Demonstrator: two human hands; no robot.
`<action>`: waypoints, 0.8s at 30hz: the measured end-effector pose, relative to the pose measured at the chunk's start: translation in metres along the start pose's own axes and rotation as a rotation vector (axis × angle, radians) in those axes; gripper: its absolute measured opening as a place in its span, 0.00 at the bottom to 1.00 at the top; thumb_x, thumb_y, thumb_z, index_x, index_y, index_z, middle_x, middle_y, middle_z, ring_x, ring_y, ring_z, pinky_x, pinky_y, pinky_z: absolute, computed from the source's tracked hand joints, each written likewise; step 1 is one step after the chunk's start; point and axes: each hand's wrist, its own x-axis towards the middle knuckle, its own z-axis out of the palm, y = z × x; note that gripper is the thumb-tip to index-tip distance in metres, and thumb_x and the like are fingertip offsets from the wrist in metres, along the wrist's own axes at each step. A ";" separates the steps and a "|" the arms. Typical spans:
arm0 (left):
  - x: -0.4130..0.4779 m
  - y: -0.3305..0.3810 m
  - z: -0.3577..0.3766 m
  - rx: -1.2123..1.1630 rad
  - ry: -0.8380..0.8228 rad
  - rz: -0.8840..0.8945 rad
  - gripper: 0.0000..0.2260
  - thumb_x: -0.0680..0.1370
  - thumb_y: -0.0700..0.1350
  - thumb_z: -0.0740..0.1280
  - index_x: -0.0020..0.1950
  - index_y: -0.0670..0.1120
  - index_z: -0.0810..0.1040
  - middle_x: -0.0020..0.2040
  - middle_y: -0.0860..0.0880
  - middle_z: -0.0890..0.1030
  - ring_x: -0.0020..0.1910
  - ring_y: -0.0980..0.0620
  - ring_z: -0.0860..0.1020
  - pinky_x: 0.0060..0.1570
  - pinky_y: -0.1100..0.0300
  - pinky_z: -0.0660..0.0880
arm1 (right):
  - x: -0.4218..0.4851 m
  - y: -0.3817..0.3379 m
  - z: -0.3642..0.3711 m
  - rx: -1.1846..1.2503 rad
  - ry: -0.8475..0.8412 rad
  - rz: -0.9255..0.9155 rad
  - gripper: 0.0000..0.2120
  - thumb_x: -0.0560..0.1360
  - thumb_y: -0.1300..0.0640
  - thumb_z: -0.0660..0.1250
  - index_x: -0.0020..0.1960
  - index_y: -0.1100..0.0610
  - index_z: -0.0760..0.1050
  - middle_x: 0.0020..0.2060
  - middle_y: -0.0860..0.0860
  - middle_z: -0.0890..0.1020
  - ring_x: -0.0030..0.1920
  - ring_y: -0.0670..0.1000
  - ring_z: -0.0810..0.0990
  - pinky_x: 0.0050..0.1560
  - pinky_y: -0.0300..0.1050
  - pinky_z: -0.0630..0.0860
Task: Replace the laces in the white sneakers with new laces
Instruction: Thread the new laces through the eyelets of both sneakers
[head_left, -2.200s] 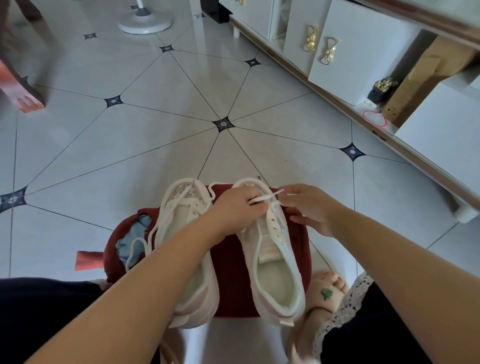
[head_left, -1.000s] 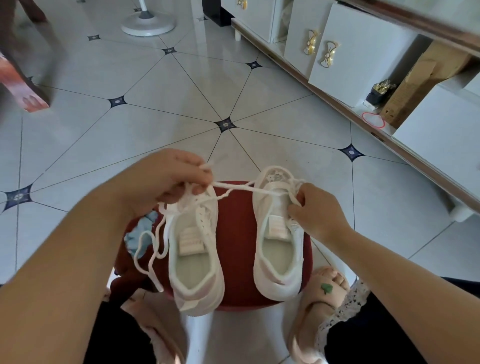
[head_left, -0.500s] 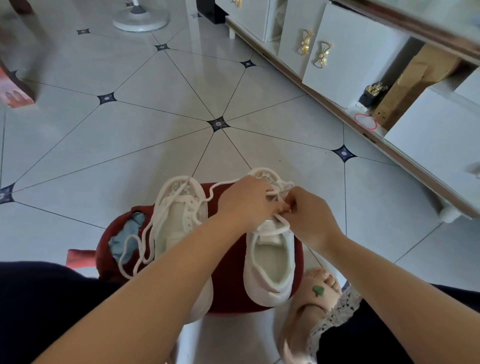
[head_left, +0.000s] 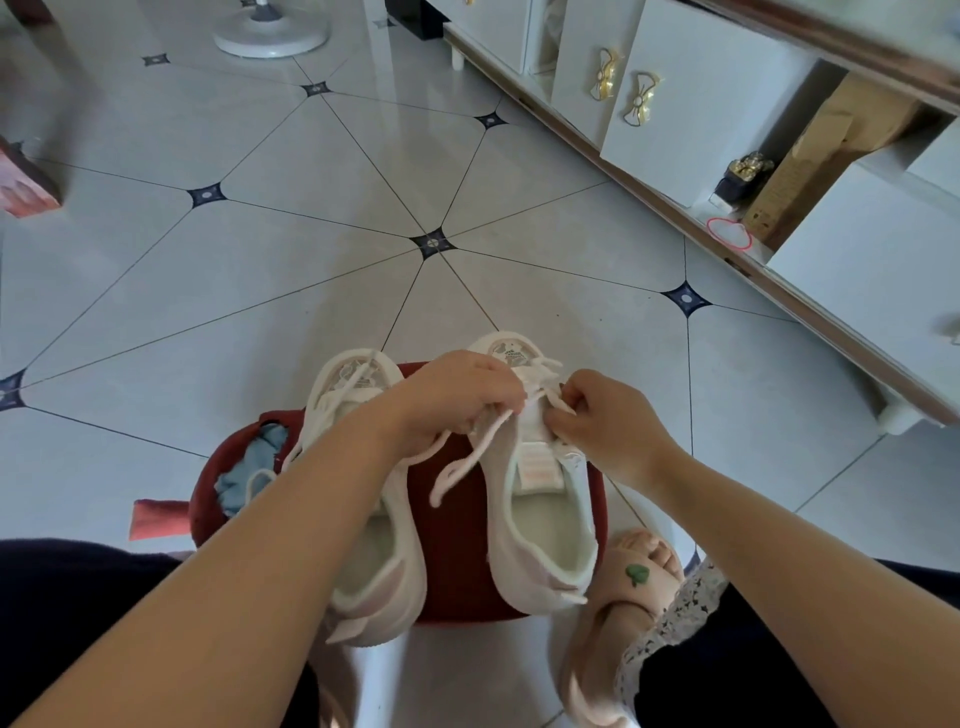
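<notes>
We see two white knit sneakers side by side on a round stool (head_left: 452, 551) with a dark red fabric top, toes pointing to its far edge, heels overhanging the near edge.

The right sneaker (head_left: 545, 540) sits by the stool's right edge: mesh upper, padded collar, pale insole, flat tongue with a label. Both hands work over its lacing.

- The left grip (head_left: 457, 395) is closed, fingers curled round a flat white lace (head_left: 460, 467). The lace's loose end droops onto the red fabric between the shoes.
- The right grip (head_left: 608, 421) is closed too, fingertips pinching the lace beside the tongue.

The left sneaker (head_left: 376, 566) lies under the left forearm. It has a perforated toe cap, and its own slack lace trails off toward the stool's left edge.

A crumpled blue cloth (head_left: 249, 467) sits at the left edge of the stool.

A foot in a soft pink sandal (head_left: 628, 577) with a green patch rests on the floor just past the stool's near right edge.

The floor (head_left: 311, 208) is glossy pale tile with small dark star insets. At the far right stands a white cabinet (head_left: 691, 119) with gold bow-shaped handles (head_left: 641, 98).
</notes>
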 end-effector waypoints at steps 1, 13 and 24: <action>-0.002 -0.001 -0.003 0.041 -0.014 -0.018 0.14 0.72 0.37 0.65 0.28 0.47 0.70 0.21 0.56 0.64 0.21 0.59 0.61 0.23 0.67 0.58 | 0.001 -0.002 0.000 0.005 -0.041 0.010 0.12 0.73 0.54 0.66 0.36 0.53 0.65 0.30 0.46 0.71 0.31 0.43 0.69 0.32 0.31 0.67; 0.003 -0.001 -0.014 -0.201 0.417 0.022 0.08 0.76 0.46 0.65 0.38 0.46 0.78 0.32 0.52 0.71 0.23 0.57 0.63 0.22 0.67 0.59 | 0.043 -0.024 -0.019 0.555 -0.207 0.548 0.14 0.78 0.51 0.62 0.44 0.61 0.75 0.36 0.53 0.77 0.34 0.48 0.73 0.37 0.38 0.73; -0.009 0.003 -0.033 -0.254 0.536 0.070 0.07 0.77 0.45 0.65 0.41 0.45 0.78 0.33 0.52 0.74 0.21 0.59 0.63 0.21 0.68 0.61 | 0.058 -0.076 -0.044 0.962 -0.244 -0.002 0.14 0.74 0.73 0.61 0.50 0.57 0.77 0.40 0.52 0.80 0.44 0.49 0.80 0.55 0.43 0.76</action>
